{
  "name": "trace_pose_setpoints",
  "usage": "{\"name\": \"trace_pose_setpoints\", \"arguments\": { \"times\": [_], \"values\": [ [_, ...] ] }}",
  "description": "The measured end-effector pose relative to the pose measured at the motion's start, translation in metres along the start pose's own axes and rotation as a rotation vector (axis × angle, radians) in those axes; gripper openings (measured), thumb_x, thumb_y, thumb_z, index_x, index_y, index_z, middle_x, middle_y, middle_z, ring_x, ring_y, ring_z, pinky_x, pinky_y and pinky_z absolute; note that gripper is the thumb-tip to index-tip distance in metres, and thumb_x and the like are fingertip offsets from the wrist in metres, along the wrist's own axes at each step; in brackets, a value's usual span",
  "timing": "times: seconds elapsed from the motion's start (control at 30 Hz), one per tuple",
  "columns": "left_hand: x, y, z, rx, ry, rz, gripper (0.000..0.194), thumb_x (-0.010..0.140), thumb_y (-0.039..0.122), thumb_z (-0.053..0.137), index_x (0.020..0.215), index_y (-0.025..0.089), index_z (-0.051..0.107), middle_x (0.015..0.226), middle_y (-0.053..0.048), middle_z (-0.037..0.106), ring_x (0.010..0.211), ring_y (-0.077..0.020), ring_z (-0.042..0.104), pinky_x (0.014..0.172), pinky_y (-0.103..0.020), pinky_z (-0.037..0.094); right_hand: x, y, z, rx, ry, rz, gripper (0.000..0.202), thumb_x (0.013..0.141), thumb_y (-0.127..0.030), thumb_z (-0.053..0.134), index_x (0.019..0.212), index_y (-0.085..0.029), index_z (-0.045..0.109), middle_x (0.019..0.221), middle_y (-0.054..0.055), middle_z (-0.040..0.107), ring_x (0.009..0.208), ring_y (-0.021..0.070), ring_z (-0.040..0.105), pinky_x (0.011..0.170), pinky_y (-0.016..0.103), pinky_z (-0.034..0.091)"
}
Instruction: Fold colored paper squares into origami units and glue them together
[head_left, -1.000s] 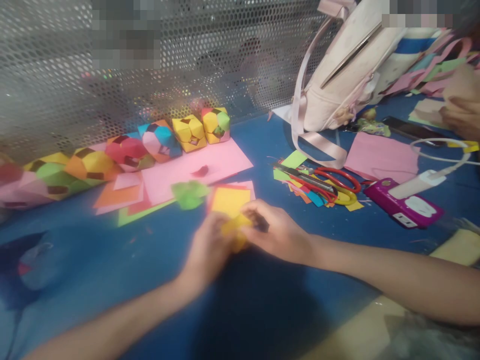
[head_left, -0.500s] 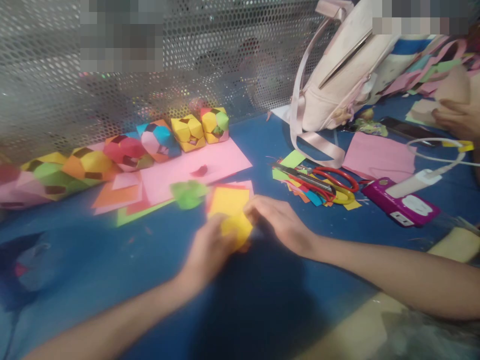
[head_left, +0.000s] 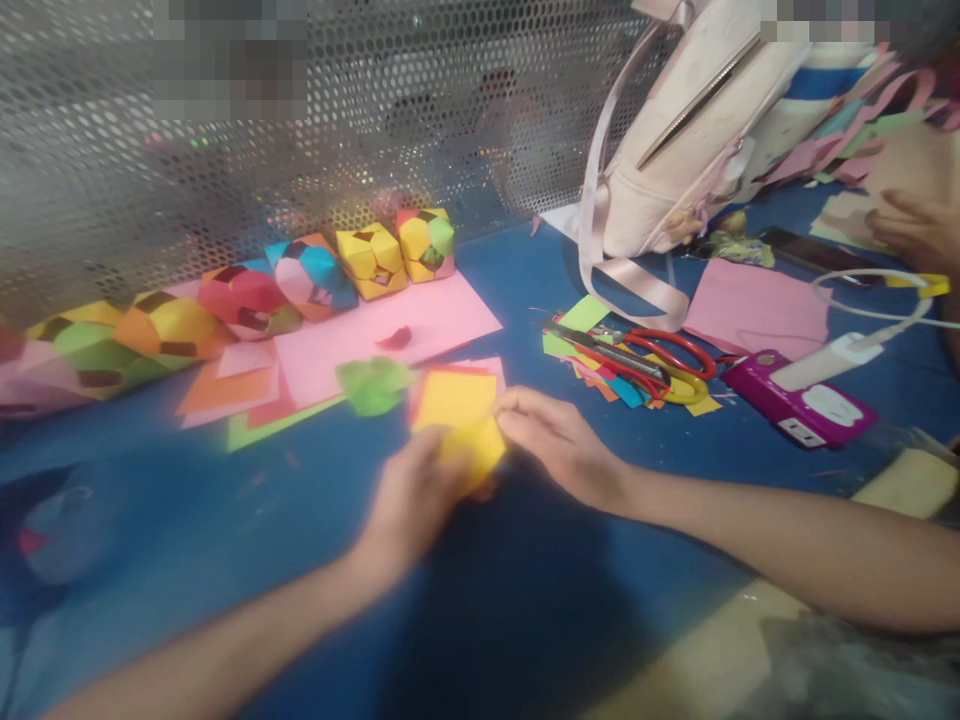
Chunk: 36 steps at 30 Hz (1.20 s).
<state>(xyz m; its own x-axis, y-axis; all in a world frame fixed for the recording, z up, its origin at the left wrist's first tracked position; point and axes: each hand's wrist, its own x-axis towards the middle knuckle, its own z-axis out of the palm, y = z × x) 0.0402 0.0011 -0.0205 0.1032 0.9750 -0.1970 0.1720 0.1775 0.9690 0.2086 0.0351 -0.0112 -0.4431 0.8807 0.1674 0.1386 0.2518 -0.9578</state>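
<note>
A small folded yellow paper piece (head_left: 480,452) is pinched in my left hand (head_left: 420,485), fingers closed round its left side. My right hand (head_left: 555,445) has its fingertips pressed together at the upper right edge of the same piece. Just beyond them a flat yellow sheet (head_left: 457,396) lies on red and pink paper. To its left sits a folded green paper piece (head_left: 373,385). Behind is a large pink sheet (head_left: 337,345), a small red scrap on it. A row of folded multicolour paper shapes (head_left: 240,300) runs along the perforated metal panel.
Red-handled scissors (head_left: 667,360) rest on paper scraps to the right. Beyond are a purple power adapter (head_left: 802,400) with a white plug and cable, a pink sheet (head_left: 757,305), a pale bag (head_left: 675,150) and a dark phone. Another person's hand (head_left: 919,230) shows at the far right.
The yellow piece has turned slightly between my fingers, showing a flatter face. Both hands stay nearly in place, and the view has shifted a little.
</note>
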Motion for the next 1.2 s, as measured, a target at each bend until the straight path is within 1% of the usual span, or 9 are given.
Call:
{"name": "trace_pose_setpoints", "arguments": {
  "times": [0.13,0.27,0.33,0.5,0.7,0.87,0.97,1.07,1.2],
  "values": [
    [0.002,-0.002,0.001,0.023,0.1,0.004,0.016,0.076,0.03,0.059,0.081,0.015,0.056,0.068,-0.004,0.068,0.059,-0.0187,0.067,0.06,-0.031,0.056,0.002,0.001,-0.001,-0.051,-0.035,0.067,0.02,0.082,-0.029,0.051,0.067,-0.017,0.046,0.062,-0.004,0.045,0.057,0.0086,0.041,0.052,0.02,0.034],
    [0.002,-0.003,0.001,0.044,0.128,0.007,0.016,0.075,0.031,0.058,0.079,0.016,0.054,0.066,-0.003,0.068,0.06,-0.02,0.068,0.062,-0.034,0.056,-0.001,0.002,0.002,-0.211,-0.041,0.043,0.029,0.084,-0.027,0.048,0.059,-0.018,0.037,0.055,-0.006,0.038,0.053,0.0073,0.035,0.049,0.02,0.028],
    [0.002,-0.003,0.0,0.052,0.124,0.009,0.016,0.076,0.032,0.057,0.078,0.016,0.054,0.066,-0.004,0.068,0.061,-0.0207,0.068,0.063,-0.035,0.056,-0.002,0.001,0.001,-0.244,-0.05,0.028,0.031,0.086,-0.029,0.045,0.058,-0.018,0.038,0.056,-0.005,0.038,0.053,0.0076,0.036,0.05,0.021,0.028],
    [0.0,-0.004,0.0,0.037,0.097,0.022,0.018,0.077,0.034,0.058,0.08,0.016,0.053,0.07,-0.005,0.069,0.062,-0.0218,0.068,0.062,-0.036,0.056,-0.002,-0.002,-0.004,-0.119,-0.038,0.058,0.038,0.092,-0.039,0.033,0.063,-0.017,0.044,0.061,-0.002,0.045,0.059,0.0095,0.043,0.055,0.022,0.033],
    [0.001,-0.008,-0.001,0.066,0.093,0.037,0.017,0.078,0.034,0.057,0.08,0.017,0.054,0.067,-0.004,0.068,0.062,-0.0213,0.068,0.062,-0.035,0.055,0.0,0.0,0.002,-0.204,-0.028,0.029,0.028,0.082,-0.031,0.051,0.061,-0.018,0.037,0.057,-0.006,0.039,0.054,0.0077,0.036,0.051,0.021,0.029],
    [0.002,-0.008,-0.001,0.048,0.102,0.029,0.015,0.078,0.031,0.058,0.081,0.016,0.054,0.069,-0.005,0.069,0.062,-0.0213,0.068,0.063,-0.036,0.056,0.0,0.0,0.001,-0.238,0.012,0.038,0.03,0.087,-0.032,0.044,0.06,-0.018,0.039,0.057,-0.005,0.039,0.055,0.0079,0.036,0.051,0.021,0.029],
    [0.001,-0.006,-0.001,-0.002,0.037,0.028,0.018,0.079,0.033,0.058,0.082,0.016,0.053,0.07,-0.005,0.068,0.064,-0.0205,0.068,0.063,-0.035,0.056,0.0,0.0,0.003,-0.155,0.037,-0.017,0.02,0.084,-0.03,0.049,0.069,-0.018,0.044,0.064,-0.004,0.043,0.058,0.0083,0.04,0.054,0.02,0.034],
    [-0.001,-0.004,0.0,-0.047,-0.035,0.008,0.019,0.08,0.034,0.058,0.082,0.015,0.053,0.073,-0.005,0.068,0.064,-0.0193,0.068,0.062,-0.033,0.055,0.0,0.003,0.007,-0.149,0.089,-0.102,0.01,0.081,-0.021,0.052,0.074,-0.018,0.046,0.067,-0.004,0.046,0.06,0.0085,0.043,0.056,0.02,0.037],
    [-0.002,-0.003,-0.001,-0.042,-0.074,0.011,0.019,0.082,0.033,0.056,0.083,0.014,0.055,0.075,-0.006,0.068,0.066,-0.0178,0.067,0.063,-0.031,0.054,-0.001,0.01,0.009,-0.218,0.107,-0.338,0.012,0.08,-0.01,0.048,0.072,-0.018,0.044,0.07,-0.001,0.047,0.065,0.0103,0.046,0.06,0.022,0.04]
  ]
}}
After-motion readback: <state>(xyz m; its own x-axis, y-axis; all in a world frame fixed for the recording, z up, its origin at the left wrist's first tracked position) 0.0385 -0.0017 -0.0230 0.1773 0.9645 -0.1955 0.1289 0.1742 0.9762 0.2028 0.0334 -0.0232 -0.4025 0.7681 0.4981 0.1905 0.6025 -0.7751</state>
